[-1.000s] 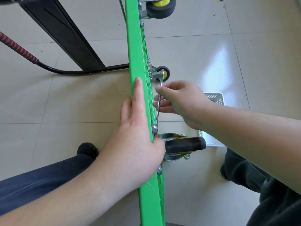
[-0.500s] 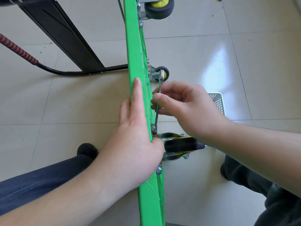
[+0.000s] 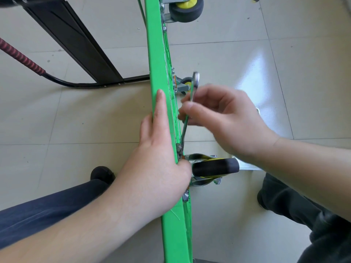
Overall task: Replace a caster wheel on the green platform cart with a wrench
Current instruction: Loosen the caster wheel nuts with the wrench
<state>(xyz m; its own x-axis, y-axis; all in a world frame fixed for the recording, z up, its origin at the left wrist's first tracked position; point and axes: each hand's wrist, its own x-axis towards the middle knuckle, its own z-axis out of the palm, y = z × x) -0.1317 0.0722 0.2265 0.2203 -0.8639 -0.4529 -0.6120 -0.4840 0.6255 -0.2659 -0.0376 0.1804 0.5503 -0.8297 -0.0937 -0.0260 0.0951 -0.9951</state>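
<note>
**Wrench on the caster bolt, cart on its edge**

The green plastic platform cart (image 3: 161,59) stands on its long edge on a floor of pale beige glossy tiles (image 3: 218,54), where a bright patch of light reflects to my right. My left hand (image 3: 157,154) lies flat along the cart's upper edge, fingers straight and pressed together, thumb down on the underside just beside the near black caster wheel in its silver metal fork (image 3: 214,168). My right hand (image 3: 224,120), blurred, pinches the thin silver metal wrench (image 3: 190,111) at mid-shaft between thumb and curled fingers; the wrench's lower end sits at the bolts of the caster's mounting plate, its ring end pointing away from me. Farther along the underside are a small grey caster with a yellow hub (image 3: 185,84) and, at the top, a black wheel with a yellow hub (image 3: 187,8). A white perforated plastic basket (image 3: 250,167) shows beneath my right wrist. Left of the cart lie its black folded handle frame (image 3: 76,42) and a red-and-black ribbed grip (image 3: 22,57). My dark trouser legs and a black shoe (image 3: 101,173) rest on the tiles.
</note>
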